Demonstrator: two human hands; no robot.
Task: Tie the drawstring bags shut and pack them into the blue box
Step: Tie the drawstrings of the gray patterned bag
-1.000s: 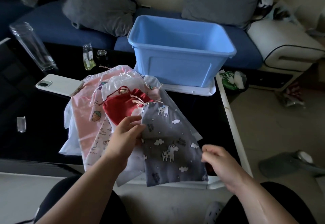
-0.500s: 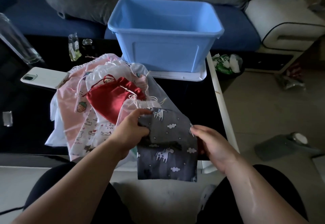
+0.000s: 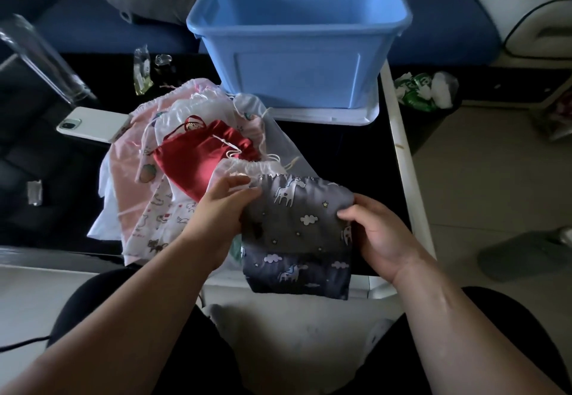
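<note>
Black counter (image 3: 340, 146) shows blue box (image 3: 297, 63) empty at twelve o'clock, bags (image 3: 192, 162) untied at nine, left hand (image 3: 216, 218) and right hand (image 3: 377, 233) fingers pinching the grey bag (image 3: 297, 233).

The near grey fabric drawstring bag (image 3: 297, 233) is printed with white unicorns, white clouds and small pale stars. Left of it lies a plain red satin pouch (image 3: 192, 162), on a pale pink cloth bag (image 3: 123, 184) and white cloth bags (image 3: 161, 218) patterned with small cats and a strawberry. The far rectangular plastic box (image 3: 297, 63) is light blue, on a white lid (image 3: 340, 117). The glossy table top (image 3: 340, 153) is black.
</note>
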